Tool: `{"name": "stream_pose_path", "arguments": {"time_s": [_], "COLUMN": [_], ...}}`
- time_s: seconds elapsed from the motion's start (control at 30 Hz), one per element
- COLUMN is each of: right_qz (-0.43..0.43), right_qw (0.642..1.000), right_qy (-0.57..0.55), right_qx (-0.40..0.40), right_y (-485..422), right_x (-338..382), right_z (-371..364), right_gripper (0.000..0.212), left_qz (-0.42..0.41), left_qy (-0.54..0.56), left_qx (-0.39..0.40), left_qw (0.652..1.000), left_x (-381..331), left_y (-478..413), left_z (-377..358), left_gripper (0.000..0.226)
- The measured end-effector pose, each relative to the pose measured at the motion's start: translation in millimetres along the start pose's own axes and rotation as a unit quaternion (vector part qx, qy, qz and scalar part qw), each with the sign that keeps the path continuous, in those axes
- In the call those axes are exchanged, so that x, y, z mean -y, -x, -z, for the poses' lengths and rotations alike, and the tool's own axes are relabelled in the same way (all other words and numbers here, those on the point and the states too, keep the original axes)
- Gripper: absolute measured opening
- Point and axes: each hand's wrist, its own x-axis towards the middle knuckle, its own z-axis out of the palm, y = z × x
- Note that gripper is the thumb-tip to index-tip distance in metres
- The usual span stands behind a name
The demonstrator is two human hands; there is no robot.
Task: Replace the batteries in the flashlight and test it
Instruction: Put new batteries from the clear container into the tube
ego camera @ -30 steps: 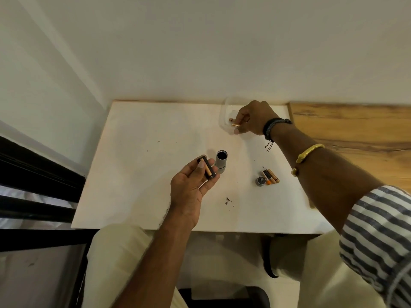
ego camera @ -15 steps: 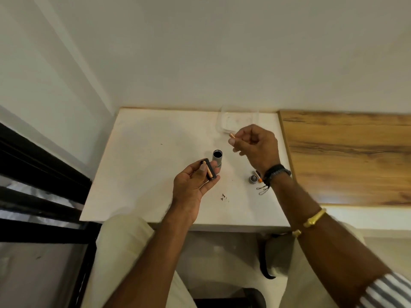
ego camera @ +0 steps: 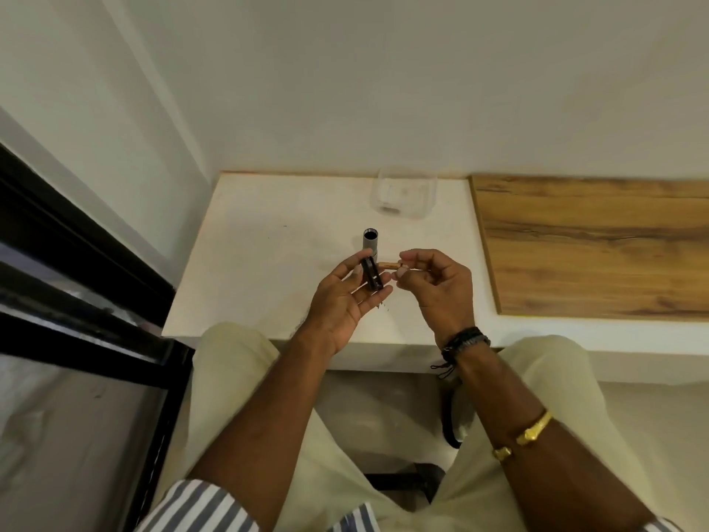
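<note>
Holder (ego camera: 372, 279) gripped in left hand (ego camera: 342, 301) above table (ego camera: 268, 247) near edge. Battery (ego camera: 389, 266) pinched by right hand (ego camera: 439, 291), tip just beside holder. Flashlight (ego camera: 370, 244) upright mid-table, open end up, just behind hands.

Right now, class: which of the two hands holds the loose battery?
The right hand, pinching the battery at its fingertips; the left hand holds the black battery holder instead.

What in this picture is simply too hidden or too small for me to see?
Head view only:
- Battery holder: dark and small; whether its slots are filled is unclear.
- Battery: markings too small; fingertips of the right hand cover one end.
- Flashlight tube: inside in shadow; base behind the left hand.
- Clear container: contents blurred.
</note>
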Motion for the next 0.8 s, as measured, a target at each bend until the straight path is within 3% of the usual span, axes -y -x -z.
{"name": "stream_pose_path", "arguments": {"time_s": [0.17, 0.53, 0.8], "right_qz": [0.04, 0.146, 0.164], "right_qw": [0.999, 0.979, 0.97], "right_qy": [0.032, 0.141, 0.179], "right_qx": [-0.019, 0.01, -0.006], "right_y": [8.6, 13.4, 15.6], "right_x": [3.4, 3.4, -2.1], "right_z": [-1.5, -4.6, -11.5], "right_gripper": [0.02, 0.01, 0.011], "left_qz": [-0.004, 0.007, -0.012], "left_qy": [-0.023, -0.015, -0.028], "left_qx": [0.023, -0.011, -0.018], "left_qw": [0.999, 1.0, 0.999], "left_x": [1.8, 13.2, 16.0], "left_y": [5.4, 5.3, 0.9], "left_z": [1.9, 4.9, 7.3], "left_gripper": [0.031, 0.033, 0.033]}}
